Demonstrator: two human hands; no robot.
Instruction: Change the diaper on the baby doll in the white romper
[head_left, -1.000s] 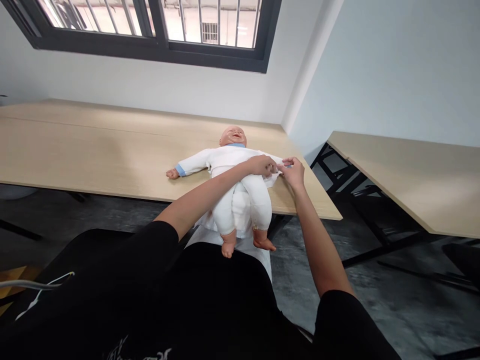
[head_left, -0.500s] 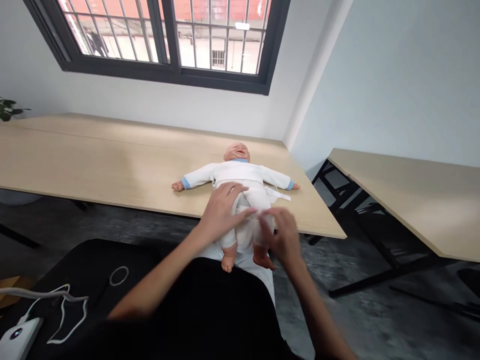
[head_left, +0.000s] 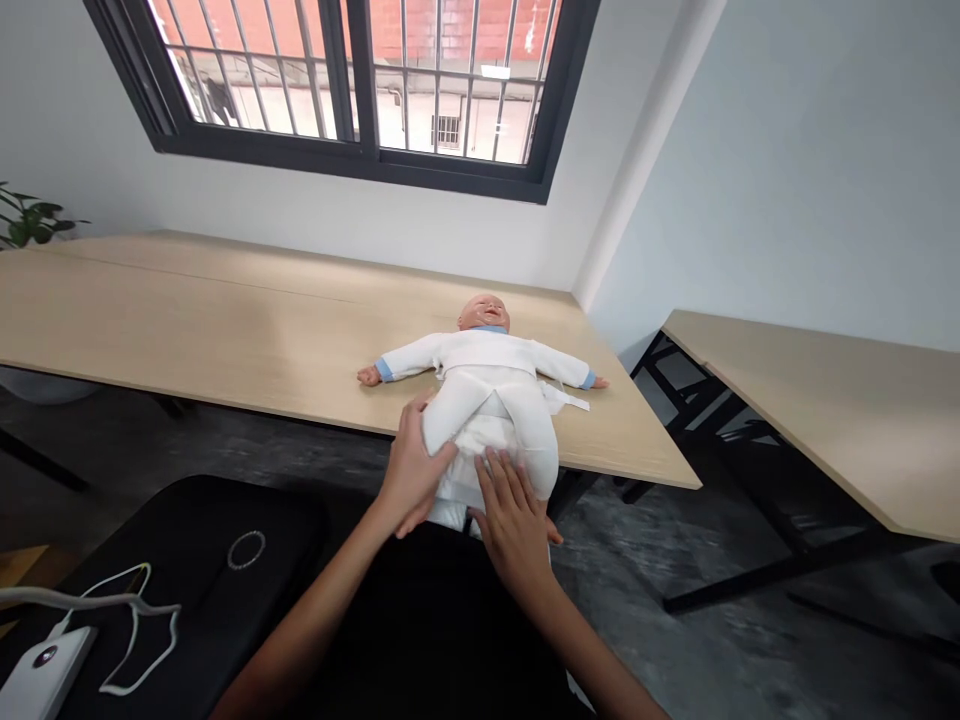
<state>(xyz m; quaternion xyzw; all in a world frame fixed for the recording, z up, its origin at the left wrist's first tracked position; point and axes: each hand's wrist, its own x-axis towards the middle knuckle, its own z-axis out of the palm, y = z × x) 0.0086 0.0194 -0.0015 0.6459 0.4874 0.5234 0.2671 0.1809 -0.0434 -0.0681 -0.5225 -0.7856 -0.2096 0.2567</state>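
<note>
**Manikin (head_left: 486, 352) wrapping: lower half covered, tie loose**

We record it lying on the desk (head_left: 225, 310), white wrap (head_left: 491, 450) over its lower half, side tie (head_left: 568, 401) unfastened. Our left hand (head_left: 411, 465) and right hand (head_left: 514, 530) press the wrap, fingers (head_left: 495, 490) spread wide, gripping nothing.

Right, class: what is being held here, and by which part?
The white wrap of the baby doll, at its lower end: the left hand cups its side, the right hand's fingers lie flat on its front.

One baby doll (head_left: 484, 313), two hands (head_left: 411, 470), one window (head_left: 352, 160).
</note>
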